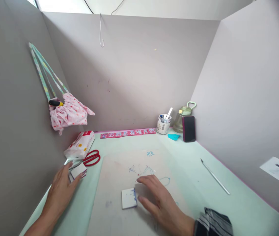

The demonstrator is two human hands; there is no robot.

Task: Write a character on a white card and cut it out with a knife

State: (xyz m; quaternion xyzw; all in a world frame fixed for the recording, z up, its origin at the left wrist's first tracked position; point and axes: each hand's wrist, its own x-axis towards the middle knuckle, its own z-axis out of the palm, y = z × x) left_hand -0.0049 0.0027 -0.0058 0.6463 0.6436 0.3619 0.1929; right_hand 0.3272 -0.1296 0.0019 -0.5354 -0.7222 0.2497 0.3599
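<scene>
"Quick — left hand (pixel 62 188)?"

"Thumb and fingers around a small stack of white squares (pixel 78 169), left side of the desk (pixel 188 173), just by the red scissors (pixel 87 160). Couldn't tell whether it gripped them."

"Right hand (pixel 162 200)?"

"Empty, thumb and fingers wide apart, just right of a single white square (pixel 129 199). Couldn't tell from where I stood if they touched."

"And that single one lay where?"

"Flat on the beige mat (pixel 112 177), blue marks along its right edge."

"Rest?"

"Tissue pack (pixel 80 146) beside the scissors, pen (pixel 215 176) off right — phone (pixel 189 129) upright by the bottle (pixel 178 123)."
</scene>
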